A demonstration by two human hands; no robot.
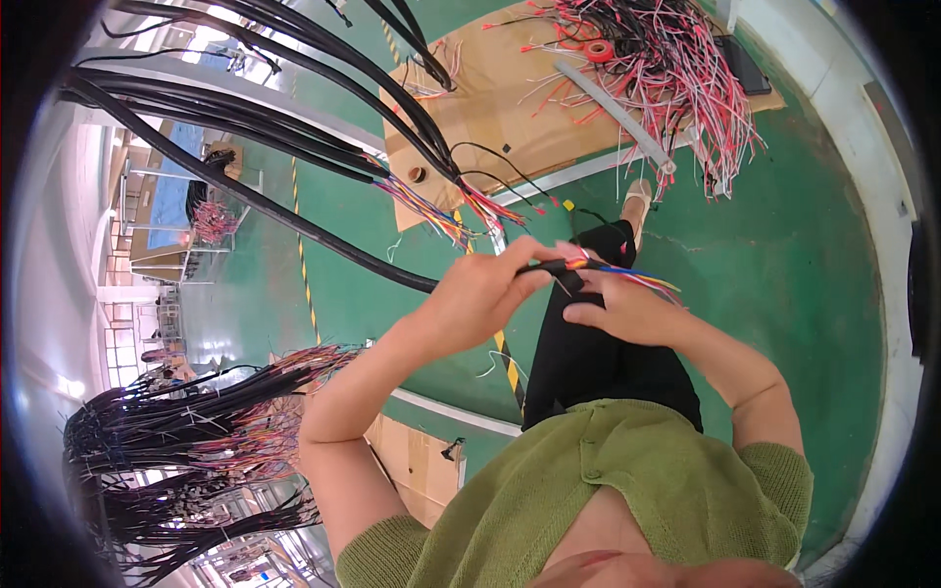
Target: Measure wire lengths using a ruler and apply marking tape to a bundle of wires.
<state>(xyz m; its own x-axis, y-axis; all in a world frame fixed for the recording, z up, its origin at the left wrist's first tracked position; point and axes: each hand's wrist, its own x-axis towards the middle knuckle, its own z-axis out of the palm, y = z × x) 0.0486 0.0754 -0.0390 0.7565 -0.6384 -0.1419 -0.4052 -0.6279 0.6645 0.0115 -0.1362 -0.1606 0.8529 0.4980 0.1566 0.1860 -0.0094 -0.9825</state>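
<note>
Black-sheathed cable [294, 221] runs into the left hand [490, 294], pinched near its end in front of the thighs, apparently for steadiness. Coloured wires [647, 280] emerge along the right hand [632, 309], whose fingers curl around there; I cannot tell their grip. Beyond, cardboard [510, 108] seemingly keeps red-tipped wires [676, 83] off the green floor [755, 255].

The bare left hand [480, 294] hides part of the thick, round black cable [294, 223]. Some fingers of the bare right hand [627, 309] are tucked out of sight. The top edge cuts off the big pile of thin red and white wires [676, 78].
</note>
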